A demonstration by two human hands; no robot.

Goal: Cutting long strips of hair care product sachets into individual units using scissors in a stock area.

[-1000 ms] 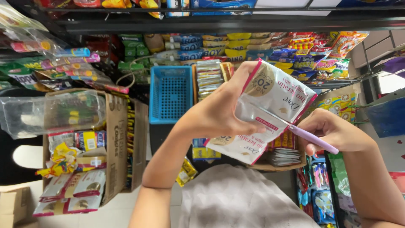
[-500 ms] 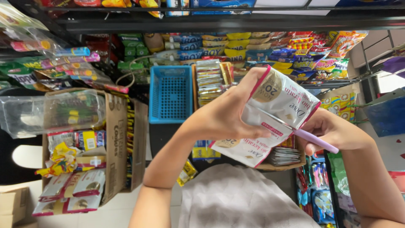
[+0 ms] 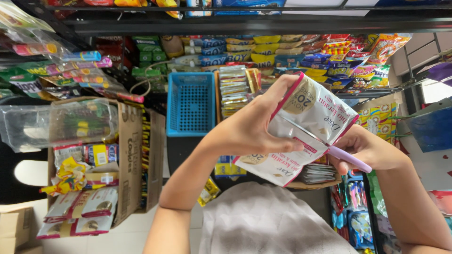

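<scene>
My left hand (image 3: 254, 127) grips a strip of white sachets with pink edges (image 3: 306, 127), thumb laid across the middle seam, fingers curled over the top edge. The strip is folded, one sachet angled up to the right, another hanging below. My right hand (image 3: 367, 148) sits under the strip's right side and holds a lilac pen-like tool (image 3: 351, 160) against the seam. Both arms reach up from the bottom of the view.
A blue plastic basket (image 3: 190, 103) stands on the shelf behind my hands. An open cardboard box (image 3: 127, 155) at the left holds similar sachet strips and snack packs. Shelves of colourful packets (image 3: 301, 51) run across the top. Hanging goods crowd the right edge.
The sachet strip has tilted and folded further at the seam, the top sachet swinging right. My left thumb has slid along the fold. The right hand stays beneath it.
</scene>
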